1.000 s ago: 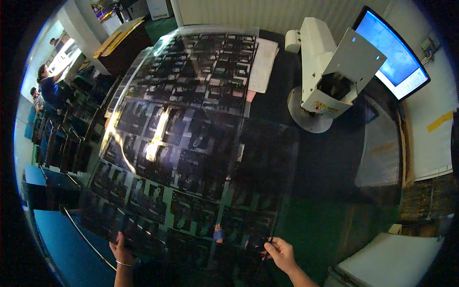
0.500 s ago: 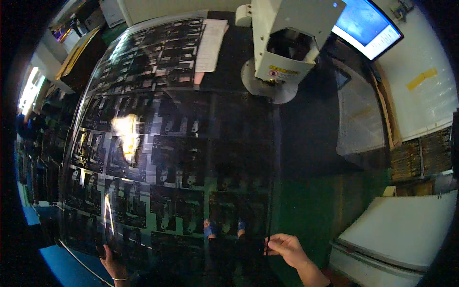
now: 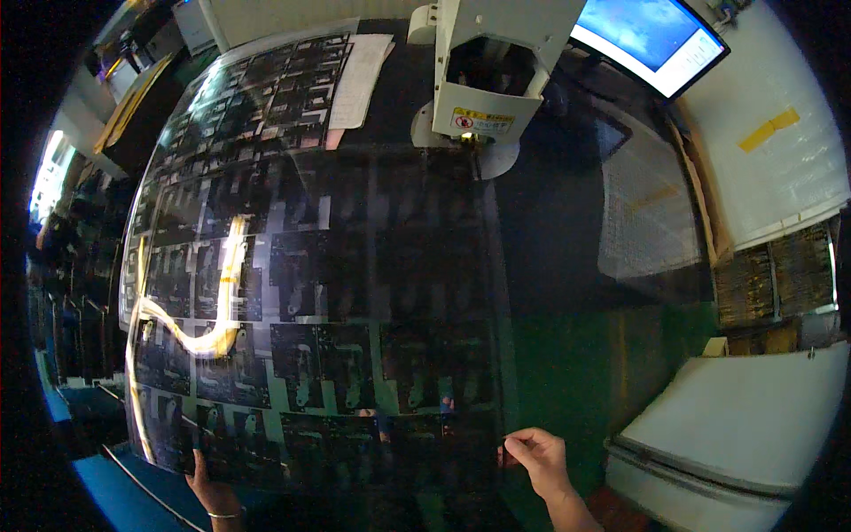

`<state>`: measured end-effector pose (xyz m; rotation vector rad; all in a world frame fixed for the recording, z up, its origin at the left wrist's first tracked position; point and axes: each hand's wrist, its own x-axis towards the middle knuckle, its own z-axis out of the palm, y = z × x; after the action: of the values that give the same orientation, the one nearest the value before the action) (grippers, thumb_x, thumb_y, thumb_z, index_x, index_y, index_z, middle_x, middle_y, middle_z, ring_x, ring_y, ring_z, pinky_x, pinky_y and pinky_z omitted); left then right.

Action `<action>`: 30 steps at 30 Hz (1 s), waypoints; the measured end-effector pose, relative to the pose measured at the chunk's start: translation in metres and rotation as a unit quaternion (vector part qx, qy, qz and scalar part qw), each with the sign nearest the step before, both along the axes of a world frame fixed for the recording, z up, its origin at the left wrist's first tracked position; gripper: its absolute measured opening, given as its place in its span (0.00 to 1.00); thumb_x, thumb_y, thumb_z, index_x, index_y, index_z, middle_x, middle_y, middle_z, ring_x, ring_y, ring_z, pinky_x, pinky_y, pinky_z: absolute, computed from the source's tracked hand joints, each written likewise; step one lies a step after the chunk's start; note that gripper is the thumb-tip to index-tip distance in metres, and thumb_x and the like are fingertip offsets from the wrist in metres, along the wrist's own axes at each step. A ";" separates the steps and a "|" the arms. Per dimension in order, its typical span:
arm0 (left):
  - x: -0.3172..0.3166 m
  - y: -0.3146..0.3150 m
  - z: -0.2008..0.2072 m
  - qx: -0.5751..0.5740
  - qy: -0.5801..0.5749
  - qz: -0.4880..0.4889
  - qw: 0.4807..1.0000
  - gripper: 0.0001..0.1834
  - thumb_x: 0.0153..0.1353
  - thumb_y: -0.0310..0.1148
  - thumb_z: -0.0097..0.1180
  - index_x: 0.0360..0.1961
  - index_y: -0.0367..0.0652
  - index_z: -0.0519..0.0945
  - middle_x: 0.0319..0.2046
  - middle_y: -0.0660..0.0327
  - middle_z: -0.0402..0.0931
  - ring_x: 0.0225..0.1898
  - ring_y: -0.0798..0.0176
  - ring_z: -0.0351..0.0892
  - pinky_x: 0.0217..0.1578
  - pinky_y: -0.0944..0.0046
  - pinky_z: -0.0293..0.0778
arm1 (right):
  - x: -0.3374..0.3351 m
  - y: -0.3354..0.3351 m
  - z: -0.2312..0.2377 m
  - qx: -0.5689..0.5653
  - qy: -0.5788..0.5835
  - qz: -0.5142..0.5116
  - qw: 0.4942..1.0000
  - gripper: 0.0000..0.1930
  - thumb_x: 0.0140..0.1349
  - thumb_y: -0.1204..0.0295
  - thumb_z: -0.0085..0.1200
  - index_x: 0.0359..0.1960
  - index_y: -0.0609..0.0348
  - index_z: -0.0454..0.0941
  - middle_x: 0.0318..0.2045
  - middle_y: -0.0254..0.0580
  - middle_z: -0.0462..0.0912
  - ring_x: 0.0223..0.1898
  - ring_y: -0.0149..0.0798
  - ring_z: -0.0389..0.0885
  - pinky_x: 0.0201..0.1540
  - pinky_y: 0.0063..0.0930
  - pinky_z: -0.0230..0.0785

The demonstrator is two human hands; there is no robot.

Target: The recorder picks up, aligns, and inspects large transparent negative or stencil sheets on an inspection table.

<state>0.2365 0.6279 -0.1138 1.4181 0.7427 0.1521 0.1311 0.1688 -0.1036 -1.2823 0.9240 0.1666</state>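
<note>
A large dark, glossy film sheet with repeated circuit-like patterns spreads in front of me, partly see-through. My left hand grips its near edge at the lower left, thumb on top and the other fingers hidden beneath. At the near right corner, my right hand pinches the edge between thumb and fingers. Bright curved reflections on the left side wash out some of the pattern. Two small blue patches show through or on the sheet near its front; what they are I cannot tell.
A white machine head with a yellow warning label stands at the back, beside a lit monitor. White papers lie at the far side. To the right are a white cabinet and a translucent panel with yellow tape.
The machine, monitor and papers sit further left and higher in my view. The film's near part has shifted and its reflections have become long curved streaks. Both hands keep hold of the edge.
</note>
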 end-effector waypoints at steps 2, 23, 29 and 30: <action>-0.009 0.003 -0.008 -0.006 -0.002 -0.039 0.999 0.21 0.56 0.33 0.50 0.51 0.40 0.64 0.42 0.59 0.70 0.37 0.63 0.73 0.35 0.64 0.71 | -0.004 -0.014 -0.008 -0.004 -0.016 -0.018 1.000 0.06 0.53 0.75 0.54 0.31 0.66 0.76 0.26 0.39 0.78 0.29 0.27 0.76 0.32 0.17 0.70; -0.048 -0.033 -0.012 0.034 -0.007 0.004 0.999 0.20 0.56 0.33 0.51 0.48 0.36 0.68 0.46 0.58 0.68 0.39 0.62 0.74 0.37 0.63 0.73 | 0.002 -0.053 -0.020 -0.043 -0.061 -0.050 0.996 0.05 0.53 0.76 0.54 0.30 0.65 0.75 0.26 0.39 0.78 0.28 0.29 0.77 0.32 0.20 0.70; -0.057 -0.039 -0.014 -0.003 -0.006 0.028 1.000 0.19 0.56 0.32 0.50 0.48 0.36 0.68 0.48 0.57 0.66 0.44 0.61 0.71 0.41 0.61 0.73 | 0.009 -0.055 -0.015 -0.077 -0.058 -0.048 0.994 0.04 0.53 0.77 0.52 0.28 0.66 0.74 0.23 0.38 0.77 0.24 0.26 0.74 0.28 0.17 0.66; -0.059 -0.038 -0.016 0.003 -0.009 0.024 1.000 0.18 0.56 0.31 0.50 0.47 0.36 0.68 0.47 0.57 0.67 0.43 0.61 0.71 0.40 0.62 0.73 | 0.009 -0.057 -0.015 -0.076 -0.059 -0.046 0.994 0.05 0.53 0.76 0.53 0.29 0.66 0.74 0.24 0.38 0.77 0.25 0.26 0.74 0.29 0.17 0.67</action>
<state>0.1775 0.5903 -0.1295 1.4026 0.7627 0.2035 0.1404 0.1117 -0.1186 -1.3710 0.9046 -0.0513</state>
